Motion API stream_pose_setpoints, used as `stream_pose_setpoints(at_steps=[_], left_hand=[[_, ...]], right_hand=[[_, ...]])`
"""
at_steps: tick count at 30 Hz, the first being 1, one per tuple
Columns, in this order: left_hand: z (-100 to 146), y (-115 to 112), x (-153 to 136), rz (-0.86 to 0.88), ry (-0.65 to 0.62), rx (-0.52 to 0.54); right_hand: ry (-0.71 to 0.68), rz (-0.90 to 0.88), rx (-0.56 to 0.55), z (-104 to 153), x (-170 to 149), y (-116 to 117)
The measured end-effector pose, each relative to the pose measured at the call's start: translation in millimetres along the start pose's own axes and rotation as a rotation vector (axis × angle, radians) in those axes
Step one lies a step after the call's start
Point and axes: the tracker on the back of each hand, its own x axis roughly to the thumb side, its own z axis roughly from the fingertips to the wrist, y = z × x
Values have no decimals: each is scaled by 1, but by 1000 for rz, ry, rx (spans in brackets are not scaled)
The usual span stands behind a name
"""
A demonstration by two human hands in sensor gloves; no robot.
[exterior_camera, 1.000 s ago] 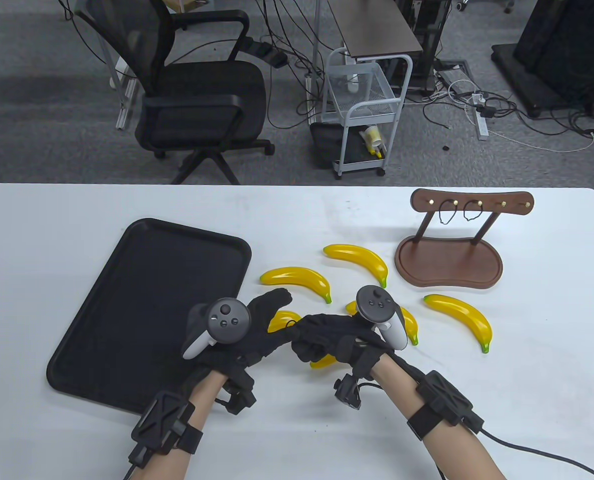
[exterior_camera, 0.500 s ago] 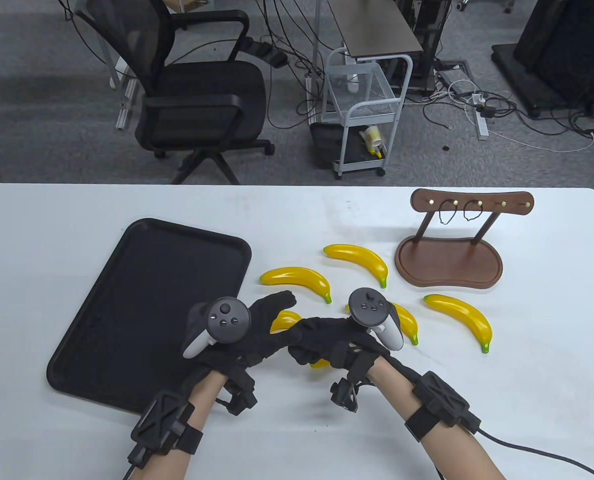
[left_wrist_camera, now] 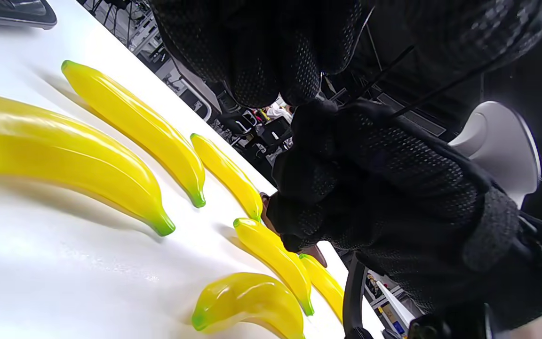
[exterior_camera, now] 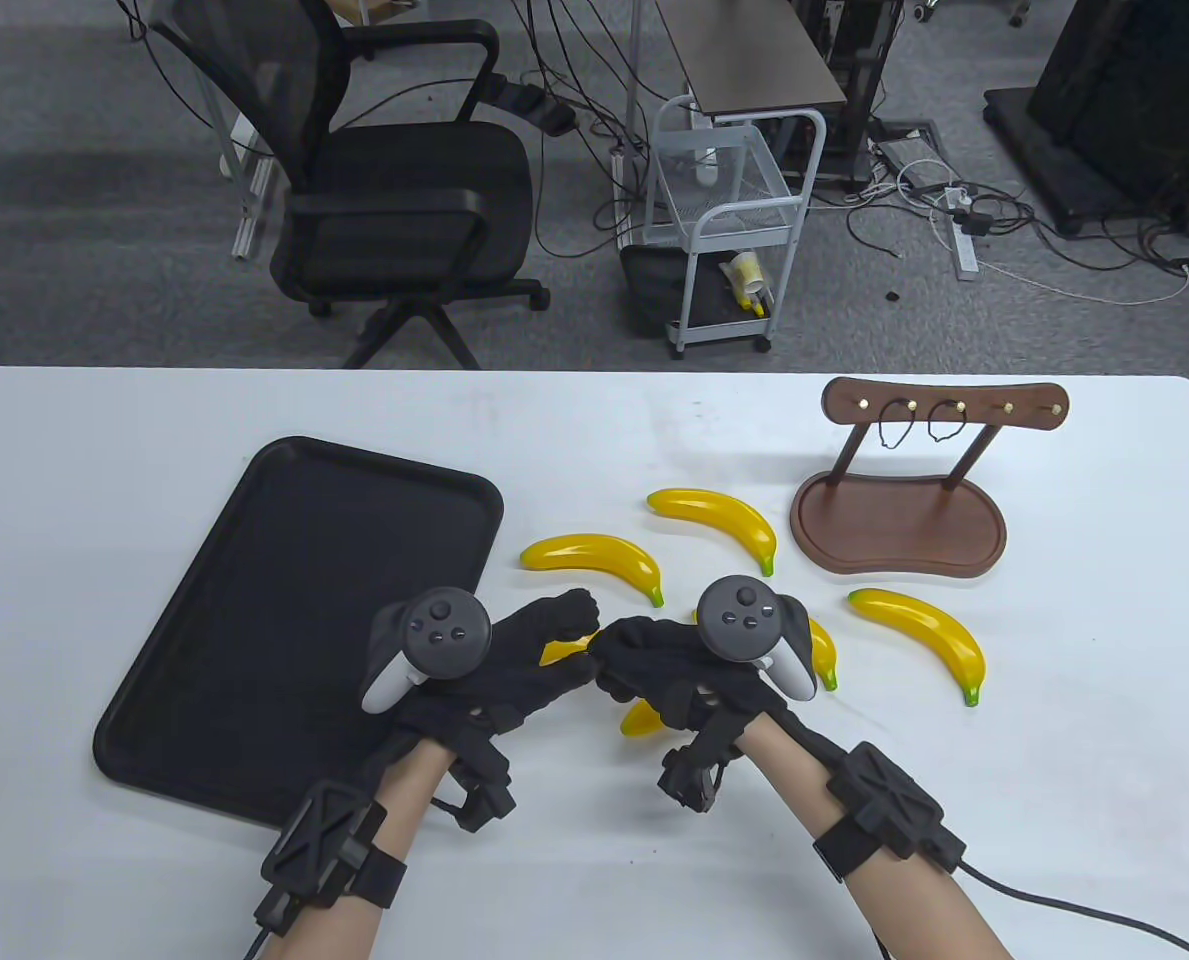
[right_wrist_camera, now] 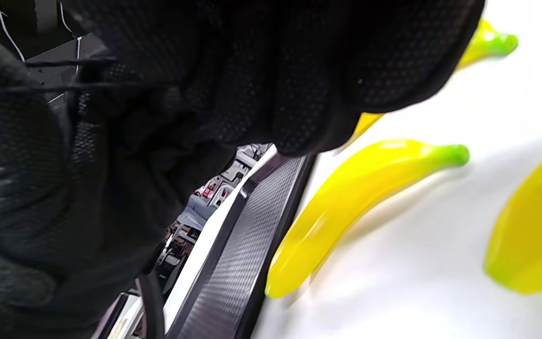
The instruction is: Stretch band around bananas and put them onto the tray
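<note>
1. Both hands meet above the desk's middle, close to its near edge: the left hand point(exterior_camera: 514, 660) and right hand point(exterior_camera: 654, 665) have their fingers curled, pinching a thin black band point(left_wrist_camera: 393, 61) stretched between them.
2. Yellow bananas point(exterior_camera: 594, 560) lie loose on the desk, two partly beneath the hands.
3. The black tray point(exterior_camera: 284, 600) sits toward the desk's left side.
4. A wooden rack point(exterior_camera: 904, 500) stands near the far right corner.

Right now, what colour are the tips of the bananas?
Green tips on yellow bananas, clearest in the left wrist view.
</note>
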Motion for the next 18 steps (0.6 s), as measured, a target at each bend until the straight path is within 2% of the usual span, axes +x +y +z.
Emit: stream_pose_setpoints(at_steps=[18], left_hand=[[0, 3, 2, 94, -26, -26]], right_hand=[[-29, 190, -238, 8, 14, -13]])
